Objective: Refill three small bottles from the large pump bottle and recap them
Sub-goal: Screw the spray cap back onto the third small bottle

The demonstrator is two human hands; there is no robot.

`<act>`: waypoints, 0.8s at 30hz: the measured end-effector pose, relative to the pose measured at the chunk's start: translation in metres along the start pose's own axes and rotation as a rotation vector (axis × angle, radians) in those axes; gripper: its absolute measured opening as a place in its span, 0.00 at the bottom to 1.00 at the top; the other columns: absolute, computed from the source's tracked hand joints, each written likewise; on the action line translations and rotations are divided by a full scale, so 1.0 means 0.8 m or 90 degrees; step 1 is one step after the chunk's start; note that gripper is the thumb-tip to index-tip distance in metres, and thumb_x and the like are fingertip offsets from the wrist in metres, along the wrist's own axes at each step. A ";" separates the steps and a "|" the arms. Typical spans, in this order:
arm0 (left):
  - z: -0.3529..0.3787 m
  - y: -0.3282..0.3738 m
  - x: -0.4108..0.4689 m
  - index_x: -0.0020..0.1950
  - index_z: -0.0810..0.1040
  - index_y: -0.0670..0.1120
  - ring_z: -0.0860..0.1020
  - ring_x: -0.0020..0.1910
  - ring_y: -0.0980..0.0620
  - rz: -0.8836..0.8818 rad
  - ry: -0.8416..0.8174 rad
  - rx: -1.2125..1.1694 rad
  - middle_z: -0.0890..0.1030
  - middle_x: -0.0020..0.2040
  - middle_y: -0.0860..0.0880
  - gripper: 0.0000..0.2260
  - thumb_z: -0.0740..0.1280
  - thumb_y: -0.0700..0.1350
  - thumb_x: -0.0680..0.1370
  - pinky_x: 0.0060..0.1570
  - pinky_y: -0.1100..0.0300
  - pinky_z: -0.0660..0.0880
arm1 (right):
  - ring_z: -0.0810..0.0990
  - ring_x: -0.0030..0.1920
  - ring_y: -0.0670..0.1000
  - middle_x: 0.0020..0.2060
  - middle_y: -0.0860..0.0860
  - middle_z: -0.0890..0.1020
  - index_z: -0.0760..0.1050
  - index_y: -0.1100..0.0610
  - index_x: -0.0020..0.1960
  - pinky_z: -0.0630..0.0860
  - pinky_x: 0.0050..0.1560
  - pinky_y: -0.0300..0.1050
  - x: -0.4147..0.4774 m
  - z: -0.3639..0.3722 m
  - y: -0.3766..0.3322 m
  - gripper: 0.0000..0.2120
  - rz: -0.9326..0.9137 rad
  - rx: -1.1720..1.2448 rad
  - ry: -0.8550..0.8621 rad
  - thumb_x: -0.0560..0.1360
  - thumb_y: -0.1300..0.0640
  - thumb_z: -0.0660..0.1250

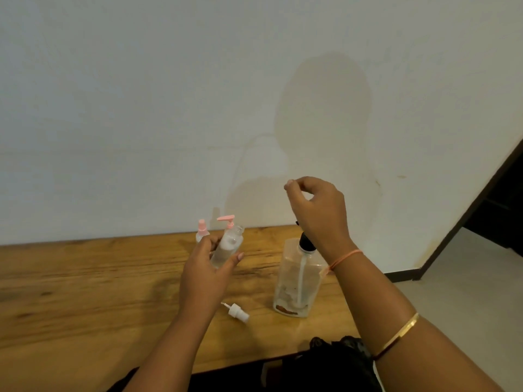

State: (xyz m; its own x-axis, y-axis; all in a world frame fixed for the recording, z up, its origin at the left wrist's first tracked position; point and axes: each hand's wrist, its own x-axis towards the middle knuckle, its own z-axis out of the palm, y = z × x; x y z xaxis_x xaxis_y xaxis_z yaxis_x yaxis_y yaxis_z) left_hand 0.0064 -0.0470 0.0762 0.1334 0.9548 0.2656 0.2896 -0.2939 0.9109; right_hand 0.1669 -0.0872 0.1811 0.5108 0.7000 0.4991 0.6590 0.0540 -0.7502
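Note:
My left hand (208, 268) grips a small clear bottle (228, 244), uncapped and tilted with its mouth up and to the right. Its white spray cap (237, 312) lies on the wooden table (85, 292) in front of me. Two more small bottles stand behind my fingers: one with a pink spray top (202, 229), one with a pink pump top (227, 220). The large clear pump bottle (297, 281) stands to the right, its black pump (305, 241) partly hidden by my right wrist. My right hand (317, 210) hovers above that pump with curled fingers and holds nothing.
A plain white wall (169, 108) rises right behind the table. The table's right end is near a pale floor (467, 292) and a dark doorway (503, 210). Dark clothing (334, 360) shows at the table's near edge.

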 end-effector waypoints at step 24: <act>-0.029 -0.019 0.030 0.52 0.71 0.51 0.75 0.50 0.52 -0.231 0.001 -0.048 0.75 0.52 0.53 0.15 0.74 0.44 0.71 0.46 0.57 0.70 | 0.76 0.59 0.56 0.59 0.55 0.76 0.72 0.55 0.62 0.74 0.55 0.49 -0.117 0.151 0.095 0.17 0.121 -0.368 -0.572 0.74 0.57 0.67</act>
State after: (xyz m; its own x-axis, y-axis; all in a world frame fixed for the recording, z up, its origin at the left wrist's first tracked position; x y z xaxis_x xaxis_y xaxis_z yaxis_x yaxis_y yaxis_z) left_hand -0.0171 -0.0191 0.0764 0.0332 0.9964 -0.0782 0.2470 0.0677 0.9666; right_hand 0.1026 -0.0624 0.0254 0.1957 0.9396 -0.2807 0.8925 -0.2892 -0.3461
